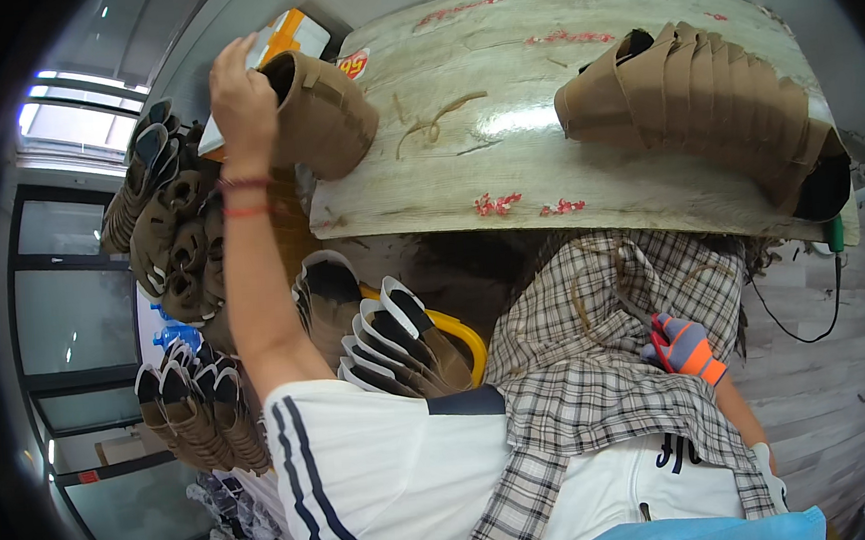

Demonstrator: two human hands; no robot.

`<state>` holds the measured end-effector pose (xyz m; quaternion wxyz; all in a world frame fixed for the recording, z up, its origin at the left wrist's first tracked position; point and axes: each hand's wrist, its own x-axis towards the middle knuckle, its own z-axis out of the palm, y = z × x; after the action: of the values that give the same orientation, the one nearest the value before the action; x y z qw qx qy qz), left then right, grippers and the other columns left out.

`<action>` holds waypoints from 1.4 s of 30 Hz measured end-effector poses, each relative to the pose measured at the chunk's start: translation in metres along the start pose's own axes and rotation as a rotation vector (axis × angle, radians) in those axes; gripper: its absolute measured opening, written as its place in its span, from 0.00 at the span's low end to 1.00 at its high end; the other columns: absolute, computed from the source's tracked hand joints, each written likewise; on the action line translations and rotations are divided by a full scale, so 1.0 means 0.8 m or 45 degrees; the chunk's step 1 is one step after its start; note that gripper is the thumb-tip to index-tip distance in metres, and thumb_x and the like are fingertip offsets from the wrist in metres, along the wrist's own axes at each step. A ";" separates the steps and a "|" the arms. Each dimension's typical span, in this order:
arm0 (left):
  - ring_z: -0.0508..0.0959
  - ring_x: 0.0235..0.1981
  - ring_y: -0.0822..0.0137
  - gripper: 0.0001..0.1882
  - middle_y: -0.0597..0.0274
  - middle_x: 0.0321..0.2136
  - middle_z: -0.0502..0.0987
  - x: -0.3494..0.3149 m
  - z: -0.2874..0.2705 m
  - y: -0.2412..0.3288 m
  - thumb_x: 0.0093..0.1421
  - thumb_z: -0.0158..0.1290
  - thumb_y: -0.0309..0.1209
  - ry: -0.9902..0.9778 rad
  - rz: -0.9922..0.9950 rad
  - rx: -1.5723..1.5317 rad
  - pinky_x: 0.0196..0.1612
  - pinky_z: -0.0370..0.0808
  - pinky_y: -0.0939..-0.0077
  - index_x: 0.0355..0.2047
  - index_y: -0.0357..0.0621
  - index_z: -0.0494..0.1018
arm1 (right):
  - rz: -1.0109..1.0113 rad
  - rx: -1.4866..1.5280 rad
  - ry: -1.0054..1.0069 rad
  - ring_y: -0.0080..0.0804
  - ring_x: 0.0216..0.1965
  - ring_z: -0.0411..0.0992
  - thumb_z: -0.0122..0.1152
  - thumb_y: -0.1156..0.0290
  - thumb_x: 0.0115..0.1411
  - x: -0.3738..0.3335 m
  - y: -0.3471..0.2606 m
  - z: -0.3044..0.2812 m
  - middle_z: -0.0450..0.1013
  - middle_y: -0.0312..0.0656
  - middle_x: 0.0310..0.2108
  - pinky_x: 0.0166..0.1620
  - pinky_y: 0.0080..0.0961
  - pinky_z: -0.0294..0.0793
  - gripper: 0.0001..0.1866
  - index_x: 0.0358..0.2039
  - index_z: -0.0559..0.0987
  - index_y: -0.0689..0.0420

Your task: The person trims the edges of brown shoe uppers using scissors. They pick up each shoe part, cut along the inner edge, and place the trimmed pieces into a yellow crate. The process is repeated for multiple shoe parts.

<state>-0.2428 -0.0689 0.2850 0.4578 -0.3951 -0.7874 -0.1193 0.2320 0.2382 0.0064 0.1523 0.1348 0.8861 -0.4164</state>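
Observation:
My left hand (240, 93) is raised to the left end of the pale wooden table (505, 155) and grips a brown shoe upper (326, 112) by its opening. A long row of nested brown uppers (711, 90) lies on the table's right side. My right hand (686, 345), in an orange and grey-blue glove, rests low at the right against a plaid cloth (599, 359) on my lap. Its fingers are partly hidden by the cloth.
Stacks of brown shoes (174, 228) fill the left side, with more (201, 407) below them. Black-and-white soled pieces (397, 338) sit in a yellow-rimmed basket (462, 333) under the table edge. A black cable (808, 334) hangs at the right.

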 end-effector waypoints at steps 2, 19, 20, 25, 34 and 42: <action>0.75 0.46 0.53 0.17 0.54 0.42 0.77 -0.033 0.000 0.084 0.56 0.44 0.17 -0.028 0.084 -0.429 0.51 0.71 0.66 0.44 0.42 0.75 | 0.035 -0.010 0.002 0.44 0.26 0.74 0.71 0.44 0.43 0.001 0.005 0.002 0.74 0.47 0.22 0.30 0.32 0.72 0.35 0.41 0.76 0.61; 0.58 0.63 0.46 0.22 0.48 0.59 0.62 -0.215 0.154 0.240 0.54 0.54 0.40 -0.828 0.608 -0.816 0.65 0.51 0.49 0.47 0.43 0.73 | 0.041 0.357 0.212 0.36 0.23 0.72 0.66 0.55 0.53 -0.025 0.024 0.009 0.73 0.44 0.22 0.26 0.27 0.70 0.22 0.39 0.75 0.60; 0.56 0.64 0.47 0.25 0.47 0.59 0.61 -0.238 0.116 0.270 0.55 0.54 0.43 -0.987 0.494 -1.058 0.66 0.48 0.49 0.50 0.44 0.72 | 0.038 0.555 0.227 0.32 0.21 0.71 0.64 0.58 0.55 -0.026 0.013 0.000 0.72 0.41 0.21 0.25 0.25 0.69 0.20 0.39 0.75 0.60; 0.69 0.57 0.52 0.14 0.56 0.55 0.70 -0.236 0.003 0.296 0.58 0.54 0.41 -1.140 0.766 -1.504 0.64 0.56 0.51 0.41 0.49 0.78 | 0.150 1.172 0.641 0.16 0.14 0.60 0.52 0.58 0.63 -0.031 0.067 -0.051 0.62 0.28 0.14 0.18 0.15 0.57 0.18 0.40 0.74 0.61; 0.76 0.41 0.49 0.12 0.48 0.38 0.76 0.005 0.019 0.079 0.60 0.50 0.32 -0.060 -0.320 -0.206 0.47 0.72 0.63 0.38 0.38 0.76 | -0.211 -1.072 1.352 0.61 0.27 0.71 0.45 0.55 0.65 -0.094 0.419 -0.391 0.76 0.56 0.30 0.32 0.53 0.68 0.20 0.46 0.72 0.58; 0.74 0.45 0.67 0.23 0.62 0.43 0.76 -0.007 0.022 -0.034 0.57 0.58 0.40 -1.196 -1.347 -1.053 0.48 0.70 0.72 0.49 0.40 0.74 | 0.887 -0.411 1.296 0.55 0.42 0.73 0.56 0.47 0.53 0.024 0.260 -0.478 0.75 0.57 0.38 0.45 0.41 0.73 0.27 0.38 0.78 0.61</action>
<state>-0.2721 -0.0801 0.2753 -0.2193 -0.1171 -0.8717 -0.4223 0.2301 0.6664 0.0857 -0.1429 0.5715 0.8033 -0.0874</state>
